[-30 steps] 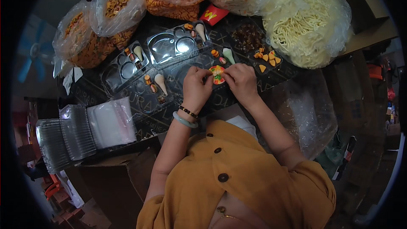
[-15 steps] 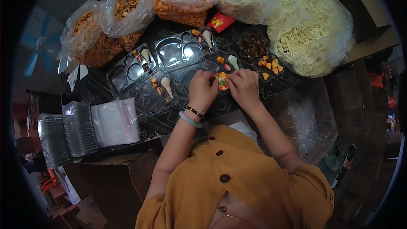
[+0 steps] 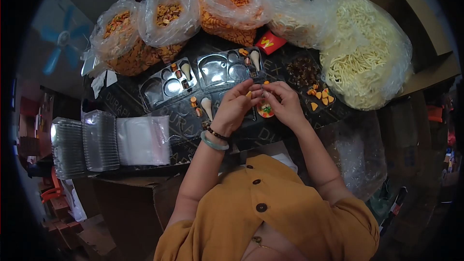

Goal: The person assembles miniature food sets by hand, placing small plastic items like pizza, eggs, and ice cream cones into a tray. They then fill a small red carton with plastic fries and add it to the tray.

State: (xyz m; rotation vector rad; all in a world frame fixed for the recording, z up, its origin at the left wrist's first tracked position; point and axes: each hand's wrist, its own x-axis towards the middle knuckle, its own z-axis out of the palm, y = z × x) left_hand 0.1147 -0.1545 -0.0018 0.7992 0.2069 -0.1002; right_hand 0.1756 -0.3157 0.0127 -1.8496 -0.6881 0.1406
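Note:
My left hand [image 3: 235,107] and my right hand [image 3: 286,104] are lifted a little off the black table, their fingertips meeting. A small orange piece [image 3: 249,94] shows at my left fingertips, and both hands pinch there. Just under my right hand a round, colourful pizza-like piece [image 3: 265,110] lies in a clear compartment tray [image 3: 193,114]. That tray also holds a white spoon-shaped piece [image 3: 207,106] and small orange bits. A bead bracelet and a pale green bangle [image 3: 213,141] are on my left wrist.
Two more clear trays [image 3: 166,85] [image 3: 223,69] lie behind. Bags of orange pieces [image 3: 122,44] [image 3: 227,12] and a large bag of white noodle pieces [image 3: 369,58] line the far edge, beside a red carton [image 3: 270,43]. Stacked clear lids [image 3: 84,141] and plastic sleeves [image 3: 143,140] lie left. A cardboard box [image 3: 135,203] stands below.
Both hands let go of the round colourful piece, which now lies in the tray. They rose and came together at the fingertips. The view shifted, so the table sits lower in frame.

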